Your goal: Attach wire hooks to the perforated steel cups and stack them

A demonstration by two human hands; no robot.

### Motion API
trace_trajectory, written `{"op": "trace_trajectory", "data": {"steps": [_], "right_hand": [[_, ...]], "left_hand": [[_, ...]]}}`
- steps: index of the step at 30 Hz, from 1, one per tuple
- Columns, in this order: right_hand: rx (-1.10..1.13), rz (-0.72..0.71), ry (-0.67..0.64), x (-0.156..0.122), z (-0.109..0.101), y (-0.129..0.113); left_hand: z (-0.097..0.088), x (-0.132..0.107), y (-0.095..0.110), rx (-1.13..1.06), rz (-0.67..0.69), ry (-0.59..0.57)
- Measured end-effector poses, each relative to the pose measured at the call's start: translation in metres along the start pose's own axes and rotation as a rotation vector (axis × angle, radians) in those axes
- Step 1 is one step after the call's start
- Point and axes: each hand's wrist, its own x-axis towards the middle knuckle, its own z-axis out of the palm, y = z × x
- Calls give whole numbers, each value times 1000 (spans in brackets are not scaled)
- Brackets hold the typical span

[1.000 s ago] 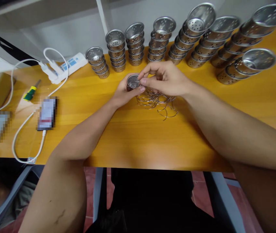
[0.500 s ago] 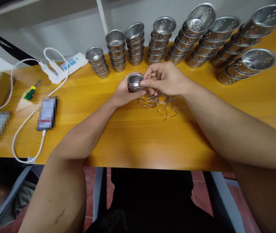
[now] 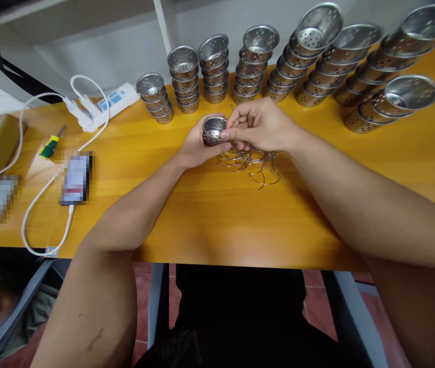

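Yellow wooden worktop (image 3: pixel 202 220) carries, toward nine o'clock, a screwdriver (image 3: pixel 51 145), a phone (image 3: pixel 76 179) and a power strip (image 3: pixel 104 102). At centre the left hand (image 3: pixel 194 145) curls around a perforated steel cup (image 3: pixel 213 130). The right hand (image 3: pixel 259 125), at the cup's three o'clock, pinches its rim. Loose wire hoops (image 3: pixel 250 163) lie just under that hand. Stacked cups (image 3: pixel 248 71) line twelve o'clock.

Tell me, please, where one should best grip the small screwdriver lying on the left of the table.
Grip the screwdriver by its thick yellow-green handle, coming from above, fingers on its two long sides. It lies flat and slanted on the table, thin shaft pointing away toward the power strip.
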Motion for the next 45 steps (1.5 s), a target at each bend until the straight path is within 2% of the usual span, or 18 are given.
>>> {"op": "trace_trajectory", "data": {"steps": [6, 8, 11, 13, 21, 31, 39, 41, 45], "right_hand": [[-14, -16, 8, -1, -1, 1], [-65, -57, 67, 0, -1, 5], [-185, -173, 225, 3, -3, 12], [-272, -211, 265, 4, -4, 15], [-424, -237, 181, -3, -3, 9], [-499, -323, 75, -2, 6, 23], [-477, -316, 112, -4, 6, 20], [-483, -324, 138, -4, 6, 20], [-523, -321, 149, -4, 4, 22]], "left_hand": [[2, 0, -4, 18, 21, -7], [2, 0, -6, 9, 10, 24], [0, 2, -8, -13, -1, 61], [-2, 2, -10, -2, 8, 68], [1, 4, -14, -5, 25, 123], [0, 3, -6, -44, 121, 103], [-4, 7, -16, -30, 8, 37], [-2, 7, -23, -8, 53, 28], [5, 5, -29, 86, 234, 27]]}}
